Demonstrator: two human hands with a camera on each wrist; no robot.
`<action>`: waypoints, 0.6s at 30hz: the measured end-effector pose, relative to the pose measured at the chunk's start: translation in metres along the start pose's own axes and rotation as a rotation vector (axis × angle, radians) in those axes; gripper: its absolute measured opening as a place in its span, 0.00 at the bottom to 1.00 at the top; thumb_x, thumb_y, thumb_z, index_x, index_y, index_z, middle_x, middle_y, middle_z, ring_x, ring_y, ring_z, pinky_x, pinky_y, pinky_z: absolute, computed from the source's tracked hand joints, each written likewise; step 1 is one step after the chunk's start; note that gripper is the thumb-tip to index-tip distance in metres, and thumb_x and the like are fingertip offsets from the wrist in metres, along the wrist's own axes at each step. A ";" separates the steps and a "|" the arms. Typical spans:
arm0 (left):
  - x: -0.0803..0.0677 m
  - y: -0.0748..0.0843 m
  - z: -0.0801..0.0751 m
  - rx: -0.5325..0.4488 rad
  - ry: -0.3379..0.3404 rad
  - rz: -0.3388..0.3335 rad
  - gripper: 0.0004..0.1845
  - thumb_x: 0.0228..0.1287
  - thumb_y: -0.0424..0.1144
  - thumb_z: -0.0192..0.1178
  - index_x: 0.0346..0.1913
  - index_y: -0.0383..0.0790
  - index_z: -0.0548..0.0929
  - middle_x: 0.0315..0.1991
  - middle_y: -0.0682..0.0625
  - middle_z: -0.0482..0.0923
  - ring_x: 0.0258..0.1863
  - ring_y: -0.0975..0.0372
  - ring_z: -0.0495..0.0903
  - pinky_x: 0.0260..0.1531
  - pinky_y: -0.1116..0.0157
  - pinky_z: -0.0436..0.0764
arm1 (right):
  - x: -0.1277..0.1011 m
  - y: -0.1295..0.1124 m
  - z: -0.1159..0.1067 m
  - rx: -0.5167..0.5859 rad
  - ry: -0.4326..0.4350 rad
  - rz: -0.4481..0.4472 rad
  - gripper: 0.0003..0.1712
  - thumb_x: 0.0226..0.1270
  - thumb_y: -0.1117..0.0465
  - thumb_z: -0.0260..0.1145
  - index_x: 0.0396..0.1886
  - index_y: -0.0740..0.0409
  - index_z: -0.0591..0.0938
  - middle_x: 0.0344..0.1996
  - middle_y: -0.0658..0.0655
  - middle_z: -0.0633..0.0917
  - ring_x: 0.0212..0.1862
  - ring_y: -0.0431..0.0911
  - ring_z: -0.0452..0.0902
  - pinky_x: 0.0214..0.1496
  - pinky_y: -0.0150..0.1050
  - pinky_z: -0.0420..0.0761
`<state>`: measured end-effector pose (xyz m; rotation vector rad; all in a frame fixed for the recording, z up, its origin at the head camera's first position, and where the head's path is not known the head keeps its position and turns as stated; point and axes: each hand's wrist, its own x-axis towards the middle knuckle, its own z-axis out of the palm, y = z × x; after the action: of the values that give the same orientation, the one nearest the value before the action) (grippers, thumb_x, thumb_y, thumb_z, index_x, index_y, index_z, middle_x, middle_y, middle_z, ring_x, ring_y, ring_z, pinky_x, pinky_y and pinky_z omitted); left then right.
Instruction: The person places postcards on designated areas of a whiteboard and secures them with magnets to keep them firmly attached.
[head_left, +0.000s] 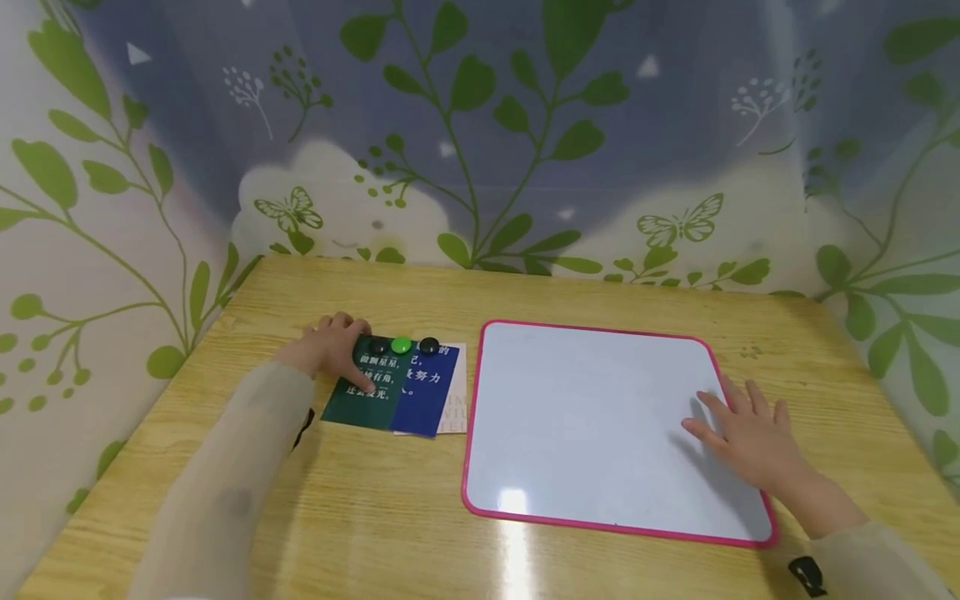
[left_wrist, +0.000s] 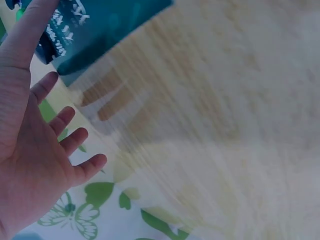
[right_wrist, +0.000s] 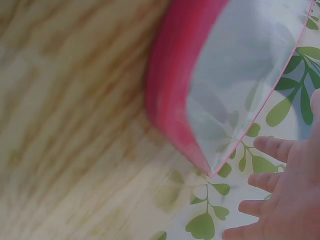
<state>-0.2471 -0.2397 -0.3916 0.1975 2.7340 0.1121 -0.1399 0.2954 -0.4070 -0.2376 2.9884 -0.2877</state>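
Note:
My left hand [head_left: 330, 346] is at the left edge of a dark green card [head_left: 360, 412] with white lettering, its thumb stretched across the card's face. In the left wrist view its fingers [left_wrist: 62, 119] are spread, with nothing between them. The green card overlaps a blue card [head_left: 435, 400], which lies over a pale card [head_left: 459, 404]. Along their top edge sit a black round magnet [head_left: 379, 344], a green one [head_left: 401, 345] and another black one [head_left: 429, 346]. Fingers spread, my right hand [head_left: 757, 442] reaches over the right edge of a pink-framed whiteboard [head_left: 585, 417].
The wooden table [head_left: 360, 517] carries the cards on the left and the whiteboard on the right. A curtain [head_left: 510, 167] printed with leaves and butterflies stands behind the table and along both sides. Light reflects off the whiteboard's lower edge.

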 end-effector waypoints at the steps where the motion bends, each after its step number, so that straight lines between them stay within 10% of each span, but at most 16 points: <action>1: 0.001 0.001 -0.001 0.002 -0.003 -0.002 0.54 0.34 0.64 0.73 0.64 0.42 0.63 0.66 0.33 0.56 0.64 0.39 0.55 0.63 0.36 0.54 | 0.000 0.000 0.000 0.000 -0.001 -0.002 0.43 0.66 0.33 0.48 0.64 0.64 0.67 0.68 0.76 0.52 0.66 0.77 0.41 0.58 0.77 0.39; 18: 0.006 0.001 0.002 -0.132 -0.022 0.063 0.53 0.37 0.55 0.76 0.60 0.34 0.55 0.57 0.31 0.62 0.56 0.43 0.62 0.59 0.46 0.66 | 0.001 0.014 0.002 -0.041 -0.031 0.014 0.43 0.67 0.34 0.48 0.62 0.68 0.68 0.66 0.78 0.56 0.64 0.77 0.45 0.58 0.76 0.47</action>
<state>-0.2516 -0.2378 -0.3951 0.2454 2.6869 0.3048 -0.1427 0.3080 -0.4120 -0.2238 2.9660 -0.2186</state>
